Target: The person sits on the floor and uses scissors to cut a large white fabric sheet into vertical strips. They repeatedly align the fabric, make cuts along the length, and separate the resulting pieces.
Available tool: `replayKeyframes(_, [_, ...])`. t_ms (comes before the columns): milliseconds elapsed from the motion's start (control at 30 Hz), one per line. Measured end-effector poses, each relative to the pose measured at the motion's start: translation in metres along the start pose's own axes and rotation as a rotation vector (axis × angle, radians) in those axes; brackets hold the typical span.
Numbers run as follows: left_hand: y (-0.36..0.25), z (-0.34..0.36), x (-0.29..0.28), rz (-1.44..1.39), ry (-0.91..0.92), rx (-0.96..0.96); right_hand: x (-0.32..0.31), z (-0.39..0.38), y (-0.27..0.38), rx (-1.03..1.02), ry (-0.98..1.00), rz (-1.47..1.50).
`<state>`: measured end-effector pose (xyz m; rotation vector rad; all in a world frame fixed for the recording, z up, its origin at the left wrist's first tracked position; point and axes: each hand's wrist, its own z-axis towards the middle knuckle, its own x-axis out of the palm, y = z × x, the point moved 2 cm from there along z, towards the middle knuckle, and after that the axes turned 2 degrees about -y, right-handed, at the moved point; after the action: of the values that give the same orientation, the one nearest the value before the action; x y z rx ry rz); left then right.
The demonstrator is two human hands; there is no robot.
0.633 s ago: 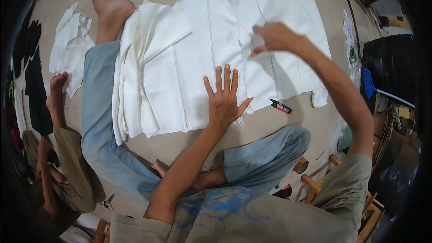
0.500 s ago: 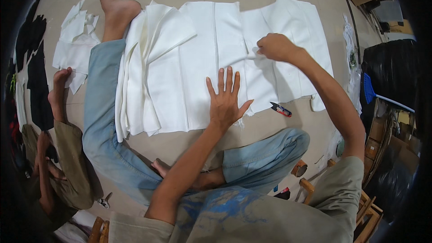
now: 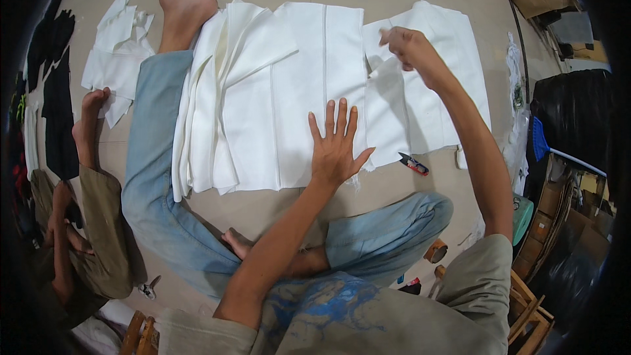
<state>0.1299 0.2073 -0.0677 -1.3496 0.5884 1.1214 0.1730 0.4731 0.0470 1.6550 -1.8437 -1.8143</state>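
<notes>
Pressed flat on the white cloth [image 3: 299, 59], my left hand [image 3: 335, 154] has its fingers spread near the front edge. The cloth lies on the floor in panels joined by lengthwise seams, with several layers folded over at its left. Above the right-hand panel [image 3: 453, 79] my right hand [image 3: 414, 52] is raised with curled, slightly blurred fingers. Anything they hold is too small to make out. Beneath it, a fold [image 3: 373, 66] stands up where two panels meet. Loose threads [image 3: 357, 181] hang by my left thumb. Thread snips [image 3: 414, 164] lie on the floor just off the front edge.
My outstretched leg [image 3: 154, 158] borders the cloth on the left; my bent knee [image 3: 420, 213] is in front. White scraps [image 3: 118, 59] and another person's foot [image 3: 89, 112] are farther left. A blue brush [image 3: 540, 138] and black bags [image 3: 572, 102] stand at right.
My right hand has moved up and slightly right, away from the fold. The right panel's upper edge now sits apart from the middle panel. My left hand stays flat on the cloth.
</notes>
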Motion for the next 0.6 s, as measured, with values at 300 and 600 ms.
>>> replayKeyframes(300, [-0.001,0.004,0.000,-0.015,0.006,0.001,-0.006,0.001,0.021,0.052,0.368,-0.795])
replayKeyframes(600, [-0.002,0.006,0.008,0.083,0.038,-0.019,0.054,0.090,-0.028,0.457,0.118,0.328])
